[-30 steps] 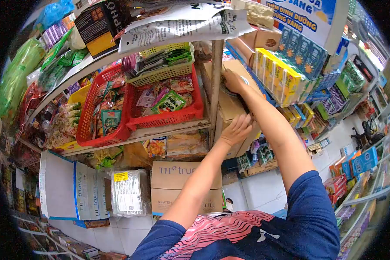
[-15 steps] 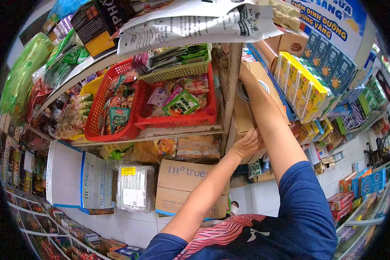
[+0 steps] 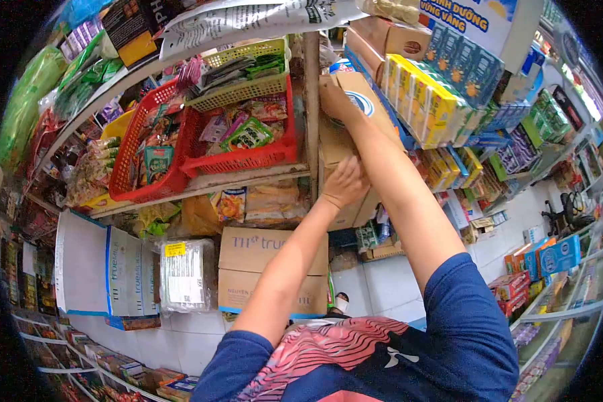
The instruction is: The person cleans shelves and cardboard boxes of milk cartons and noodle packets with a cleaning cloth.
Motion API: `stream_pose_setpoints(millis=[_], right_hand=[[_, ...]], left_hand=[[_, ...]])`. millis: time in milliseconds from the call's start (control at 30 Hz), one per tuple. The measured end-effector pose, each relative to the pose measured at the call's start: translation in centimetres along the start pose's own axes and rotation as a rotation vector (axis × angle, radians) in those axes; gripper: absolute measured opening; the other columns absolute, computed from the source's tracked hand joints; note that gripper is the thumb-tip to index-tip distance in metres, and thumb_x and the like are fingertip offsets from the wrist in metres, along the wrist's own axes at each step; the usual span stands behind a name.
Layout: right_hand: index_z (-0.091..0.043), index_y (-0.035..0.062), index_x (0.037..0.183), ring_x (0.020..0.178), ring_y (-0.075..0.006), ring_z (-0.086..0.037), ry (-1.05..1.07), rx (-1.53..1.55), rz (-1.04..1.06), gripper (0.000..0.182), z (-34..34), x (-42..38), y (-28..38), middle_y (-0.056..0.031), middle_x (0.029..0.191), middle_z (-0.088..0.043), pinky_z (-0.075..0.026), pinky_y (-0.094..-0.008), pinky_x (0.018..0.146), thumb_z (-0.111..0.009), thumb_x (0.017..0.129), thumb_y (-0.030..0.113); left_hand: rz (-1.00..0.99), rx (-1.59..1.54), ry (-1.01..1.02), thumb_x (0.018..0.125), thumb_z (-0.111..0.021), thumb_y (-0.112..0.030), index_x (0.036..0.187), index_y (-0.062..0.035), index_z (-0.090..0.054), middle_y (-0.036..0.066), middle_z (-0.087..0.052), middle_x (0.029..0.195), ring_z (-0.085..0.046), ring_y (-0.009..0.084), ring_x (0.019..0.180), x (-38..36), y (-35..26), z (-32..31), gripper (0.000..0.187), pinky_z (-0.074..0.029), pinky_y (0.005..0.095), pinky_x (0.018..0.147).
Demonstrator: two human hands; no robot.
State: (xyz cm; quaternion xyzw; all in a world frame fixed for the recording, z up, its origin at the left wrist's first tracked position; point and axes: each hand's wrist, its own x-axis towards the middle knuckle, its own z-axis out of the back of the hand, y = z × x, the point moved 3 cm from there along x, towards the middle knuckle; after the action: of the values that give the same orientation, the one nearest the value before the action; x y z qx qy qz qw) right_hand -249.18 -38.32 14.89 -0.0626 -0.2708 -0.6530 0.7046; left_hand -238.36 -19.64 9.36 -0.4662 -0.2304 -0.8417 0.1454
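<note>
A tall brown cardboard box (image 3: pixel 380 110) with a blue-and-white round logo stands beside the shelf post. My right hand (image 3: pixel 336 100) reaches over its top, fingers curled at the far left edge; the fingertips are partly hidden. Against the near side of this box is my left hand (image 3: pixel 346 183), fingers stretched out and somewhat blurred. Below my left forearm a closed TH true milk carton (image 3: pixel 275 261) stands on the floor.
Red baskets (image 3: pixel 241 159) of packets fill the shelf at left. Yellow drink packs (image 3: pixel 419 100) are stacked to the right of the box. A plastic-wrapped pack (image 3: pixel 186 276) and an opened milk carton (image 3: pixel 132 271) stand on the tiled floor (image 3: pixel 395 288).
The view has shifted, so the shelf and box appear further left. My right hand stays at the box's far end; my left hand remains at its near side, fingers more spread.
</note>
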Motion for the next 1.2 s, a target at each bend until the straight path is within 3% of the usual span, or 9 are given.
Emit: stream_pose_setpoints(millis=[233,367,433,467,567,667,800,967,1200], right_hand=[[-0.055,0.0051,0.100,0.084,-0.0347,-0.057,0.016,-0.083,0.060,0.030,4.4,-7.2,4.0,-0.0229,0.092,-0.056,-0.046,-0.0409,0.073,-0.052,0.070,0.007],[-0.051,0.0063,0.107,0.097,-0.0337,-0.052,0.163,0.113,0.110,0.034,3.3,-8.6,3.5,-0.0190,0.110,-0.052,-0.044,-0.0398,0.078,-0.043,0.081,0.026],[-0.050,0.0069,0.111,0.108,-0.0298,-0.046,0.022,1.253,-0.017,0.036,6.9,-12.3,6.4,-0.0134,0.121,-0.046,-0.040,-0.0382,0.086,-0.042,0.082,0.026],[-0.050,0.0069,0.111,0.108,-0.0298,-0.046,0.029,1.256,-0.016,0.036,6.7,-12.6,6.0,-0.0134,0.121,-0.046,-0.040,-0.0382,0.086,-0.042,0.082,0.026],[-0.046,0.0066,0.115,0.111,-0.0289,-0.040,0.096,-0.367,0.198,0.043,4.8,-13.5,4.2,-0.0148,0.114,-0.048,-0.036,-0.0367,0.090,-0.047,0.072,0.005],[-0.050,0.0058,0.110,0.105,-0.0337,-0.042,0.069,-0.001,0.051,0.045,8.7,-16.3,7.2,-0.0187,0.111,-0.047,-0.037,-0.0422,0.084,-0.048,0.066,-0.002],[-0.057,0.0074,0.088,0.085,-0.0316,-0.046,-0.482,-0.019,0.165,0.027,9.2,-19.8,9.4,-0.0118,0.090,-0.048,-0.038,-0.0409,0.075,-0.051,0.063,-0.001],[-0.057,0.0095,0.087,0.084,-0.0283,-0.045,-0.495,0.036,0.225,0.028,7.3,-22.3,9.6,-0.0094,0.089,-0.047,-0.037,-0.0401,0.076,-0.053,0.061,0.000],[-0.055,0.0175,0.078,0.080,-0.0222,-0.045,-0.289,-0.049,0.368,0.013,-1.5,-26.7,5.5,-0.0038,0.085,-0.049,-0.038,-0.0354,0.069,-0.054,0.065,0.013]], left_hand=[[0.831,-0.956,-0.168,0.076,-0.052,-0.013,0.080,-0.0024,-0.052,0.009,-0.053,0.074,-0.052,0.0208,0.069,3.8,3.2,7.8,0.012,-0.041,0.0299,0.066],[0.674,-0.807,-0.149,0.077,-0.053,-0.016,0.091,-0.0015,-0.054,0.010,-0.058,0.087,-0.056,0.0199,0.076,9.9,6.3,8.9,0.021,-0.043,0.0295,0.069],[0.490,-0.814,0.055,0.075,-0.055,-0.019,0.098,-0.0022,-0.054,0.012,-0.058,0.093,-0.056,0.0242,0.083,12.5,6.8,7.1,0.029,-0.043,0.0319,0.073],[0.496,-0.810,0.055,0.075,-0.055,-0.019,0.098,-0.0022,-0.054,0.012,-0.058,0.093,-0.056,0.0242,0.083,13.2,7.3,5.7,0.029,-0.043,0.0319,0.073],[0.183,-0.702,0.328,0.074,-0.057,-0.022,0.099,-0.0033,-0.055,0.014,-0.058,0.096,-0.054,0.0277,0.091,13.9,7.7,1.0,0.031,-0.041,0.0349,0.079],[0.069,-0.502,0.932,0.075,-0.052,-0.040,0.108,-0.0069,-0.054,0.012,-0.054,0.110,-0.050,0.0271,0.103,12.7,7.6,-2.3,0.047,-0.038,0.0353,0.088],[0.308,-0.887,1.059,0.075,-0.049,-0.055,0.122,-0.0065,-0.043,0.015,-0.039,0.128,-0.040,0.0290,0.116,10.6,9.2,-6.9,0.068,-0.030,0.0349,0.096],[0.317,-0.402,1.006,0.076,-0.035,-0.065,0.133,-0.0243,-0.028,0.005,-0.019,0.140,-0.020,0.0279,0.128,7.4,8.9,-7.9,0.071,-0.012,0.0547,0.100],[0.360,-0.335,0.871,0.077,-0.031,-0.066,0.131,-0.0266,-0.031,-0.002,-0.023,0.139,-0.023,0.0203,0.127,7.2,8.5,-7.1,0.067,-0.012,0.0569,0.099]])
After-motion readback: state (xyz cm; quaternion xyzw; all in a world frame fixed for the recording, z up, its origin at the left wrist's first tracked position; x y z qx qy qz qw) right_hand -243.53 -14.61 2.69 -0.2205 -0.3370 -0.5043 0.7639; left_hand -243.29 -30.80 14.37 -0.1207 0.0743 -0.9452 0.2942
